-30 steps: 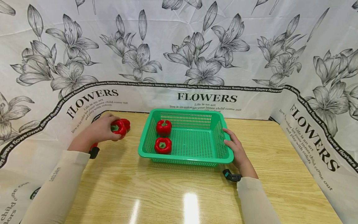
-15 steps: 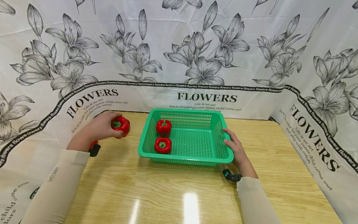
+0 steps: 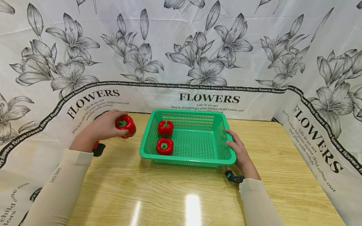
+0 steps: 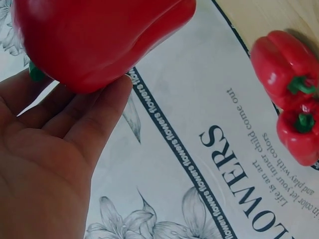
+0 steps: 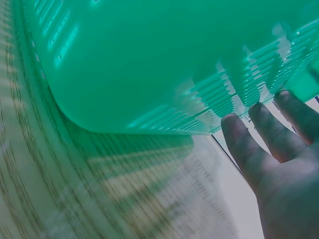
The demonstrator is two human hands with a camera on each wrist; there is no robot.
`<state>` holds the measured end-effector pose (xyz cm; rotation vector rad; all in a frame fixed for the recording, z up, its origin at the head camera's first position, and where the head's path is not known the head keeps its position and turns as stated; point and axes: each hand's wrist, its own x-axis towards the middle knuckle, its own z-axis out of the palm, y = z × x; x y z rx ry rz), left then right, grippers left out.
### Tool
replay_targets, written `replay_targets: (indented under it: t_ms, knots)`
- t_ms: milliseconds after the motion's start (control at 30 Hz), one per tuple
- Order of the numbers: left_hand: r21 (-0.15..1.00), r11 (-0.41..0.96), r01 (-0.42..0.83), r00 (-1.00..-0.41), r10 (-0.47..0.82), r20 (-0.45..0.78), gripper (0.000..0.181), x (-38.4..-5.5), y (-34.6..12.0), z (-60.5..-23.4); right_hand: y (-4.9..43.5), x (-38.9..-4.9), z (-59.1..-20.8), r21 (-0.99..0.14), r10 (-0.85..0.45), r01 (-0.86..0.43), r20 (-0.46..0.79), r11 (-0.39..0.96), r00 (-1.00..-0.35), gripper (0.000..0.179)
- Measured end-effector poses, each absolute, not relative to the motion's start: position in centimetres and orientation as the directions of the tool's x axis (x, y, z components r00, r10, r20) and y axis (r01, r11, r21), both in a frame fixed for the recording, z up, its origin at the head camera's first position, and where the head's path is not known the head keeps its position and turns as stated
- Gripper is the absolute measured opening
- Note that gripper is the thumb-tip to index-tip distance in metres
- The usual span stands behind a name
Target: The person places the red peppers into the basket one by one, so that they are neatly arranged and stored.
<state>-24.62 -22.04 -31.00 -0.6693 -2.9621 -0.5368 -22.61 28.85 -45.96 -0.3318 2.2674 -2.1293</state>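
My left hand grips a red bell pepper with a green stem, fingers and thumb around it, left of the green plastic basket. Large in the left wrist view, that same pepper fills the top above the fingers. Two red bell peppers sit inside the basket's left side, a rear pepper and a front pepper. My right hand holds the basket's right rim, two digits lying over it. From the right wrist view, several outstretched fingers meet the outer wall of the basket.
Two more bell peppers, an upper one and a lower one, lie together by the cloth edge in the left wrist view. My left wrist mostly hides that spot in the head view. Flower-printed cloth walls the wooden table.
My left hand has lifted the bell pepper slightly and carried it right, toward the basket. The right hand and basket have stayed put.
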Motion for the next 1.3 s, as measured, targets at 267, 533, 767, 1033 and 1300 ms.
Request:
replay_targets:
  t_ms: [267, 533, 767, 1033, 1300]
  knots:
    - [0.306, 0.837, 0.453, -0.891, 0.426, 0.155, 0.054, -24.3, -20.8, -30.4, 28.9, -22.6, -45.9, -0.989, -0.165, -0.139, 0.130, 0.045, -0.978, 0.052]
    - [0.329, 0.829, 0.452, -0.891, 0.434, 0.129, 0.058, -24.2, -19.6, -30.0, 28.9, -22.6, -46.0, -0.990, -0.165, -0.136, 0.127, 0.044, -0.978, 0.052]
    - [0.364, 0.801, 0.475, -0.877, 0.464, 0.123, 0.059, -24.7, -18.7, -30.3, 29.0, -22.7, -46.1, -0.990, -0.160, -0.133, 0.125, 0.042, -0.979, 0.051]
    - [0.381, 0.771, 0.510, -0.856, 0.500, 0.135, 0.060, -24.8, -17.5, -30.0, 29.1, -22.8, -46.2, -0.989, -0.162, -0.140, 0.132, 0.037, -0.978, 0.051]
    - [0.413, 0.746, 0.522, -0.844, 0.523, 0.120, 0.059, -24.7, -16.3, -29.8, 29.1, -22.8, -46.3, -0.989, -0.172, -0.143, 0.137, 0.025, -0.975, 0.051]
